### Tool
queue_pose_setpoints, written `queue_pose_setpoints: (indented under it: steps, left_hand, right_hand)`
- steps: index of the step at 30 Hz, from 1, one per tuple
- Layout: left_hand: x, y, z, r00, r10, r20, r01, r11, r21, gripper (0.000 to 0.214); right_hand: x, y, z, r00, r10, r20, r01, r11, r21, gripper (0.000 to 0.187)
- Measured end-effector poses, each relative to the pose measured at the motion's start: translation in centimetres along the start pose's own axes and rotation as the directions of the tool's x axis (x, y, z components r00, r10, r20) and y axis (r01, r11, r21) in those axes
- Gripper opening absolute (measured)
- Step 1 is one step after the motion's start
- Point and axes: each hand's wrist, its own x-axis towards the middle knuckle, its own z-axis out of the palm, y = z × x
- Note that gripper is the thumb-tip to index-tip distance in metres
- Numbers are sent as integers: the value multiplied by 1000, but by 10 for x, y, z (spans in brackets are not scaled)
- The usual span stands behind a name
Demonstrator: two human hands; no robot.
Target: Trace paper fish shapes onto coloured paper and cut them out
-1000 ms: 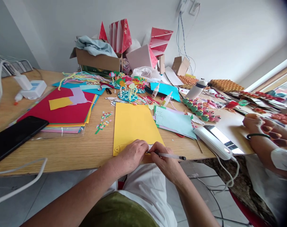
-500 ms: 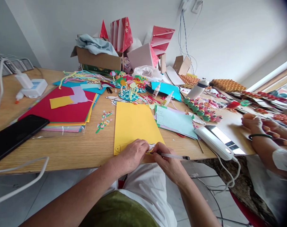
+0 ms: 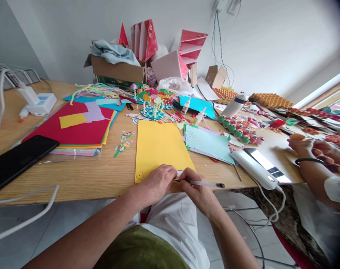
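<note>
A sheet of yellow paper (image 3: pixel 161 145) lies at the table's front edge, with a pen-drawn fish outline (image 3: pixel 142 175) in its lower left corner. My left hand (image 3: pixel 160 183) rests on the sheet's lower part, its fingers curled and pressing down a small white paper cutout (image 3: pixel 179 173). Most of that cutout is hidden under both hands. Close beside it, my right hand (image 3: pixel 196 188) is closed around a pen (image 3: pixel 207 184) with a clear barrel and dark end. The pen's tip meets the paper by the cutout, largely covered by my fingers.
Coloured sheets (image 3: pixel 74 127) and a black phone (image 3: pixel 21 160) lie left. Pale blue sheets (image 3: pixel 207 144) and a white corded device (image 3: pixel 254 168) are right. Glue bottles (image 3: pixel 198 116) and paper crafts (image 3: pixel 153 104) stand behind. Another person's hands (image 3: pixel 304 147) work at far right.
My right hand and the pen have shifted very slightly near the cutout. The left hand stays in the same place on the yellow paper.
</note>
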Motion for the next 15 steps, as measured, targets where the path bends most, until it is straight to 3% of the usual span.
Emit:
queue_pose_setpoints:
  steps: [15]
  left_hand:
    - [2,-2,1,1000,-9,1,9,1000,25,18]
  right_hand:
    - [2,3,0,1000,18,11,-19,995,102,10]
